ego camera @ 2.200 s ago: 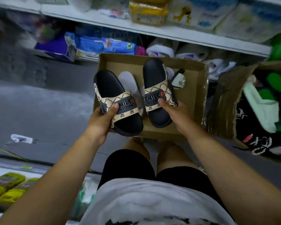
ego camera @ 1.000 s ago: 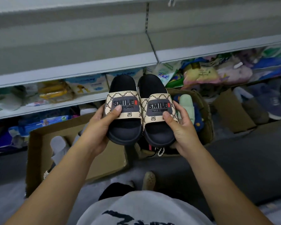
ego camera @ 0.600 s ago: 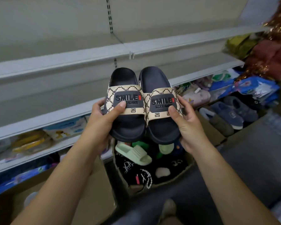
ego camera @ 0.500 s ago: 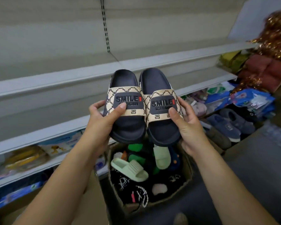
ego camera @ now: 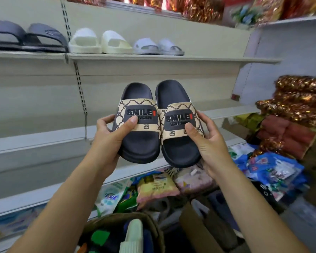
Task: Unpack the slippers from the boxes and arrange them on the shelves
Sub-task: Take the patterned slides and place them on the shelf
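I hold a pair of black slippers with beige patterned "SMILE" straps side by side in front of the shelves. My left hand [ego camera: 108, 137] grips the left slipper [ego camera: 139, 145], thumb on its strap. My right hand [ego camera: 208, 141] grips the right slipper [ego camera: 179, 150] the same way. Both are level with a bare middle shelf [ego camera: 226, 111]. On the upper shelf [ego camera: 217, 59] stand a dark pair [ego camera: 27, 37], a white pair [ego camera: 98, 42] and a pale grey pair [ego camera: 158, 46]. A box of slippers [ego camera: 128, 234] sits at the bottom.
Glittery red and gold packets [ego camera: 295, 110] are stacked at the right. Packaged goods [ego camera: 153, 187] fill the low shelf, and blue packets [ego camera: 268, 167] lie to the right. A brown cardboard box [ego camera: 202, 230] stands on the floor by my right forearm.
My view has risen from the boxes on the floor to the shelves. Both hands lifted the pair upward, and the upper shelf with slippers on it has come into sight.
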`<state>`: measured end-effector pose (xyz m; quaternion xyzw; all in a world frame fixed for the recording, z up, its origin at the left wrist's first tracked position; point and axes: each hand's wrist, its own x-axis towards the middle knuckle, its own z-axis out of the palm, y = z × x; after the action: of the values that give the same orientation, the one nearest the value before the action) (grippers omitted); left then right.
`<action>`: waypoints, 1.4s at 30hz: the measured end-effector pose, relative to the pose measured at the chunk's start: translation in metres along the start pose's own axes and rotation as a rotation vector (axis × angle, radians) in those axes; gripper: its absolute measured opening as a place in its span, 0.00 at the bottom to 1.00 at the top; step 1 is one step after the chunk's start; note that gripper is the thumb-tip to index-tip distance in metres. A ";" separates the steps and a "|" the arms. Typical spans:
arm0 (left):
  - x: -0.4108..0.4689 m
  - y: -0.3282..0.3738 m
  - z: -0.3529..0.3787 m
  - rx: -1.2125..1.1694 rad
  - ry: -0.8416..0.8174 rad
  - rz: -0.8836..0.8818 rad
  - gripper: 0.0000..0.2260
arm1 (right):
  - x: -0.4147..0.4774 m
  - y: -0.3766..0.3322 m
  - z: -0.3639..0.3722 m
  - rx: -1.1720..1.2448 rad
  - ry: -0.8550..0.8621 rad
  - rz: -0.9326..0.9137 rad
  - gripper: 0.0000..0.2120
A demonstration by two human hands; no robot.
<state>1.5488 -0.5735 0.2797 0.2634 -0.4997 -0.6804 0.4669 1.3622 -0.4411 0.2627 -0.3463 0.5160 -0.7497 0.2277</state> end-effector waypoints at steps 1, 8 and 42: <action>0.006 -0.002 0.015 -0.006 -0.001 0.012 0.37 | 0.012 -0.005 -0.012 -0.005 -0.003 -0.002 0.35; 0.049 0.000 0.096 0.007 -0.098 0.079 0.38 | 0.076 -0.032 -0.066 0.023 0.043 -0.043 0.37; 0.266 -0.005 0.326 0.141 -0.506 0.154 0.33 | 0.385 -0.111 -0.207 0.107 -0.210 0.081 0.41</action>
<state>1.1651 -0.6710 0.4222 0.0781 -0.6654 -0.6504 0.3580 0.9554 -0.5421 0.4284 -0.3892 0.4620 -0.7260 0.3286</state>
